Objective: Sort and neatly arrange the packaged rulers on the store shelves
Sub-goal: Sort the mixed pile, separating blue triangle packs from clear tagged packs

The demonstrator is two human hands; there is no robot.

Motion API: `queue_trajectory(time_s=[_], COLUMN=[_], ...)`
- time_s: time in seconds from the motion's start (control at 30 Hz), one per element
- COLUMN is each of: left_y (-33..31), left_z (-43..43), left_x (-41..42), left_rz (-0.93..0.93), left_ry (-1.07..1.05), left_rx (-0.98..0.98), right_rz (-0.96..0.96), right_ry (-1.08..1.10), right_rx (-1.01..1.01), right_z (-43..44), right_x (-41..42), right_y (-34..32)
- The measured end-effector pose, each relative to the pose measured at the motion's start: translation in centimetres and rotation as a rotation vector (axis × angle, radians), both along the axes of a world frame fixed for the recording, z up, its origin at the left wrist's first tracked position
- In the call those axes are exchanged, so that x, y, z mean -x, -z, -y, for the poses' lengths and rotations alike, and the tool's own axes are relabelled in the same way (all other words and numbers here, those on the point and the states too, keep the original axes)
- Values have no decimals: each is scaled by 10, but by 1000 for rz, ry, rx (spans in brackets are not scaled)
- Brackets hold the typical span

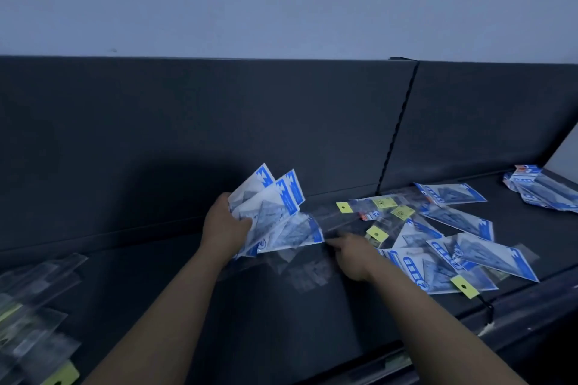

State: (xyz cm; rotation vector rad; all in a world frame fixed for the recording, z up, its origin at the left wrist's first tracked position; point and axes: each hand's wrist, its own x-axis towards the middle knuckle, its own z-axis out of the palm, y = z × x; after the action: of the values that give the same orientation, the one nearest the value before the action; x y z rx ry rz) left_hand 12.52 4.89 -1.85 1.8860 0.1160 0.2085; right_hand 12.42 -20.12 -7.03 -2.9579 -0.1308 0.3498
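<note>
Sorting seems under way: left hand (225,223) grips a fanned stack (275,212) of blue packs above the shelf (150,284); right hand (355,256) reaches beside the loose pile (438,247), fingers too blurred to tell. Next: pinch one matching pack cleanly.

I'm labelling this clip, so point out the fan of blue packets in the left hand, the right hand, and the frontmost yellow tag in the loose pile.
fan of blue packets (272,206), head view, face of middle packet.
right hand (355,255), head view, back of hand.
yellow tag (459,282), head view, beside its hole.
</note>
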Motion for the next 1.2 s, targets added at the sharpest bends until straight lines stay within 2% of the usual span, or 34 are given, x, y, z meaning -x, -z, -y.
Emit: queue_trajectory(time_s=[0.1,0.17,0.23,0.37,0.53,0.63,0.73,0.8,0.87,0.97,1.03,1.2], left_y=[-16,-24,-31,-39,-48,-56,-63,-68,-72,-73,-72,-62], left_z=[-21,-32,-41,-60,-79,-79,-73,-68,-61,-50,-42,-15], left_x=[5,9,14,24,33,39,41,39,35,29,26,20], left_rz=[28,17,10,-34,-60,-76,-67,-54,-48,-49,-59,-80], left_ry=[-10,17,75,221,298,380,446,506,542,567,600,597], left_rx=[70,140,185,279,508,611,672,706,729,740,735,636], right_rz=[89,183,177,11,-150,-197,-300,-366,-427,-484,-421,-14], right_ry=[54,55,30,68,250,306,379,418,411,398,420,532], right_rx=[-120,-344,-557,-918,-1200,-1296,-1512,-1523,-1572,-1774,-1934,-2177], right_z=[-9,-32,-56,-88,-106,-111,-118,-120,-117,-110,-102,-54], right_x=[-5,-2,3,4,9,15,19,21,23,32,37,40], right_y=[-6,-19,-31,-33,-31,-30,-30,-31,-31,-37,-44,-61])
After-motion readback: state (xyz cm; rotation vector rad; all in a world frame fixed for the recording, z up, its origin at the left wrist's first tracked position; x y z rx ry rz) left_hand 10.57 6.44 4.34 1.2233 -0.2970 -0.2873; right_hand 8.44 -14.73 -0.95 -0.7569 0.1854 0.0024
